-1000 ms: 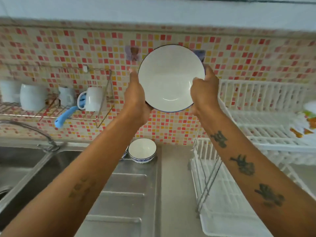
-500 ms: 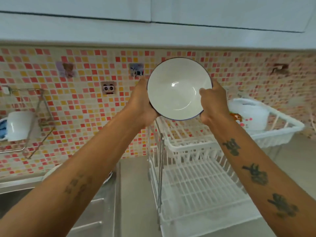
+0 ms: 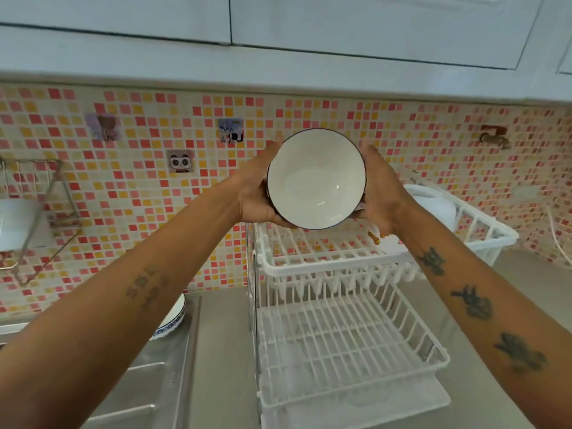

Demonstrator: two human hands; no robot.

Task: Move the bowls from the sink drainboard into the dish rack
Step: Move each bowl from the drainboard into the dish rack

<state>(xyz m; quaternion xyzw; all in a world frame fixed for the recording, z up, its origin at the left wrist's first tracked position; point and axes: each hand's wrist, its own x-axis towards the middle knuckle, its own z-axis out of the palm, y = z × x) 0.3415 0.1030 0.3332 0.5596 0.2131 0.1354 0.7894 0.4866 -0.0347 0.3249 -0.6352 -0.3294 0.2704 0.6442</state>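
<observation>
A white bowl with a dark rim (image 3: 316, 178) is held up in the air, tilted so its empty inside faces the camera, above the left end of the upper tier of the white two-tier dish rack (image 3: 328, 267). The left hand (image 3: 258, 193) cups its left side and the right hand (image 3: 379, 187) its right side; each grip is closed on the bowl, palms pressed to the outer wall, and the bowl touches nothing else. It is clear of the rack, so this bowl is mid-transfer, not yet placed. The upper tier carries a white dish or lid (image 3: 433, 205) at its far right, partly hidden by the right wrist, along with a small orange-patterned item I cannot identify; the lower tier (image 3: 340, 345) looks bare. To the left, on the steel sink drainboard (image 3: 148, 376), a second bowl with a blue patterned band (image 3: 173, 317) shows only as an edge behind the left forearm, so at least one bowl is left to move; whether more sit there cannot be told. The rack stands on the steel bench (image 3: 223, 351) against a mosaic tile wall (image 3: 418, 144) bearing cartoon stickers, among them a panda face (image 3: 180, 162); any writing on them is too small to read, and no brand or label is legible anywhere. A wire wall shelf (image 3: 40, 218) at far left holds white crockery.
</observation>
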